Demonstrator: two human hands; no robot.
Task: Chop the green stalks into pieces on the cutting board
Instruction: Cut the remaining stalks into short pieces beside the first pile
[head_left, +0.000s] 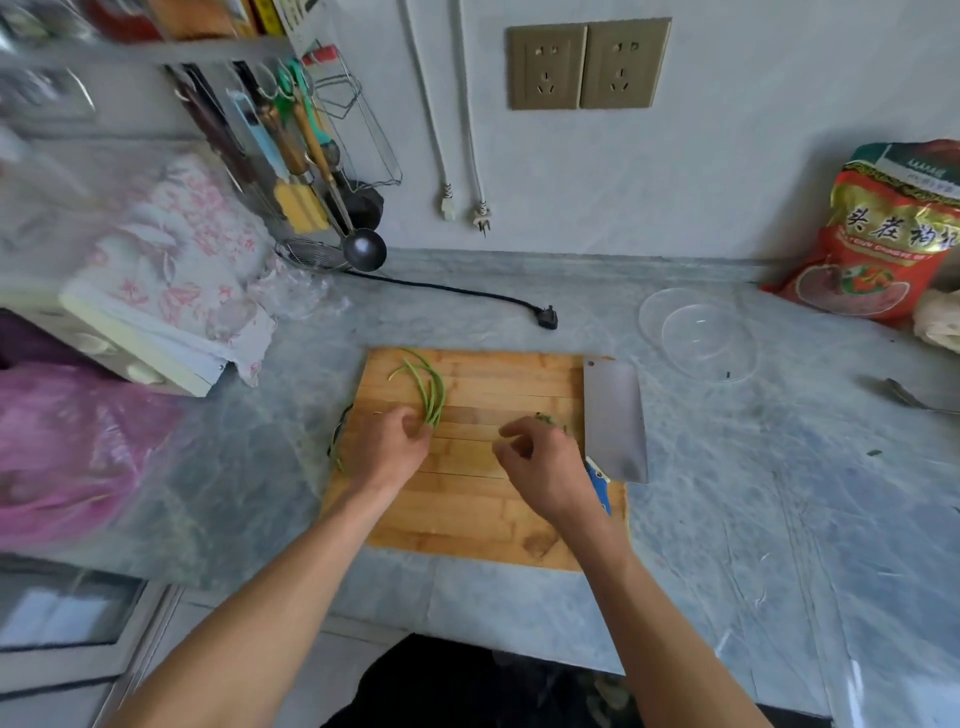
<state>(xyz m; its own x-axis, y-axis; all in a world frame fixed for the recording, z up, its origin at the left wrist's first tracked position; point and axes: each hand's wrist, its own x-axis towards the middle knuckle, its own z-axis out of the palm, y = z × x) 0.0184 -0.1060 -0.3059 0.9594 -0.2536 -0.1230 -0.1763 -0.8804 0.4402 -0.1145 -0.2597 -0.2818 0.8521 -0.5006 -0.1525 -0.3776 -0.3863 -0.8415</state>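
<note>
The left hand (387, 446) pinches the near ends of the stalks (427, 387) at the board's (467, 499) upper left. The right hand (540, 462) hovers mid-board, fingers loosely curled, holding nothing. The cleaver (613, 415) lies flat on the board's right edge.

Cleaver handle (598, 480) and green bits (544, 418) partly behind right hand (540, 462).

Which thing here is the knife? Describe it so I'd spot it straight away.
Find the wooden cutting board on the grey counter. Along its right edge lies the cleaver, flat, just beyond the right hand. It is the only broad rectangular steel blade there, with a blue handle.
</note>
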